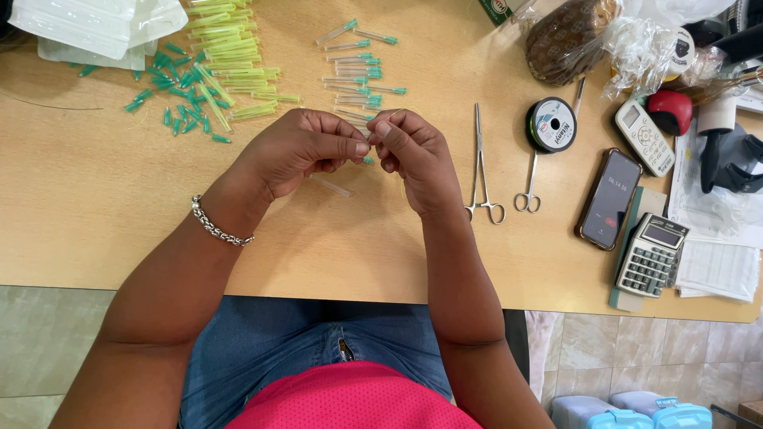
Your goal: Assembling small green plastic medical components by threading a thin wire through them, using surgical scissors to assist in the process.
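hands [306,151] two, forceps [480,163] one, scissors [531,179] one

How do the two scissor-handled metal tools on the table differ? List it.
The long forceps lie fully in view, slim shaft pointing away, ring handles nearest the person. The shorter scissors have their tips hidden under the line spool. The forceps lie closer to the right hand. Both are silvery and untouched.

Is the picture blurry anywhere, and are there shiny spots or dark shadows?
In the head view the picture is mostly sharp, evenly lit; the left hand and right hand cast only soft shadows on the table. The phone screen looks a little shiny, the plastic bags glint, and whatever tiny thing the fingertips pinch is too small to make out.
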